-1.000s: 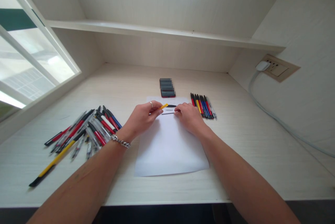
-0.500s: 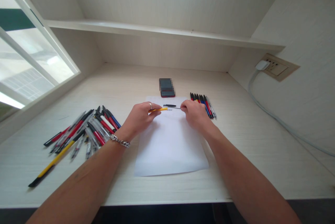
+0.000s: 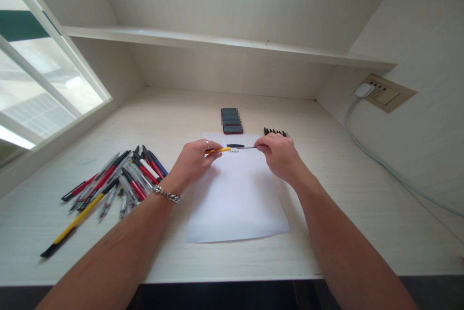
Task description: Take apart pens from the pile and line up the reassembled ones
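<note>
My left hand [image 3: 199, 159] pinches a yellow pen barrel [image 3: 224, 149], its end pointing right, over the upper part of a white sheet of paper [image 3: 237, 203]. In my right hand [image 3: 277, 153], between thumb and fingers, is a thin dark pen refill [image 3: 248, 148], pointing left. A small gap separates the refill's tip from the barrel's end. Just behind them lies a short black pen part [image 3: 235, 145] on the paper. The row of pens [image 3: 275, 132] at the right is largely hidden behind my right hand, with only dark ends showing.
A heap of pens [image 3: 136, 182] in red, black, white and clear lies left of the paper, a long yellow and black pen [image 3: 72, 225] in front. A phone [image 3: 232, 121] lies behind the paper. A cable [image 3: 384, 160] runs from the wall socket [image 3: 389, 92] at the right.
My right hand has moved right with the refill, showing more of its length and covering more of the pen row. The left hand with the yellow barrel stays nearly still.
</note>
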`<state>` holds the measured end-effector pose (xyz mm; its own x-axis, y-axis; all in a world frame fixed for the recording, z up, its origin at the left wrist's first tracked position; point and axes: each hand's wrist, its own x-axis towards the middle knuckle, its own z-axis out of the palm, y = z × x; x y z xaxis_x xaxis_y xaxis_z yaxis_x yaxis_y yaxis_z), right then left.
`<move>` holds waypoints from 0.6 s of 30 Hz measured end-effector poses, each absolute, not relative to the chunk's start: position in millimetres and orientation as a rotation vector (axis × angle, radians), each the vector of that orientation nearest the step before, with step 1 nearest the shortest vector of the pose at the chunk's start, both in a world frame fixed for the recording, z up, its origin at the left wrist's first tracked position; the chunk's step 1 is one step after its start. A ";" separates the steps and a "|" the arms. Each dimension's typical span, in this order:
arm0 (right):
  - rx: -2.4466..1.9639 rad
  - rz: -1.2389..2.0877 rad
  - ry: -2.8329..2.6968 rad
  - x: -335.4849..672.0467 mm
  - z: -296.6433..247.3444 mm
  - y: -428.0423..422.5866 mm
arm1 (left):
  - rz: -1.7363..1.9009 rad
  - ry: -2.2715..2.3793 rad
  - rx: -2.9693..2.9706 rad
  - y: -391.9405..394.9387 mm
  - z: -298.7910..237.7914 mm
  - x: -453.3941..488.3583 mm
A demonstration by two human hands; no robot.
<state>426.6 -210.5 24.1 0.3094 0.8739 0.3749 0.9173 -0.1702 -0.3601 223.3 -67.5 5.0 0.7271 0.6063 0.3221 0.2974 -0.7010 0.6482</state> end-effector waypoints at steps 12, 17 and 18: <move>-1.972 -0.191 -1.758 405.2 27.4 -210.9 | 0.620 0.579 2.307 -77.2 1.2 228.4; -1.910 -0.236 -1.797 398.2 28.2 -212.3 | 0.607 0.567 2.305 -81.6 3.4 228.6; -1.902 -0.236 -1.798 398.0 28.2 -213.3 | 0.604 0.571 2.309 -82.1 4.7 228.0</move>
<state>398.0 -213.3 28.2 0.1093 0.8823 0.4578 0.9705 0.0050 -0.2412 228.0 -82.1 4.7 0.7965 0.5444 0.2629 0.2322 -0.6769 0.6985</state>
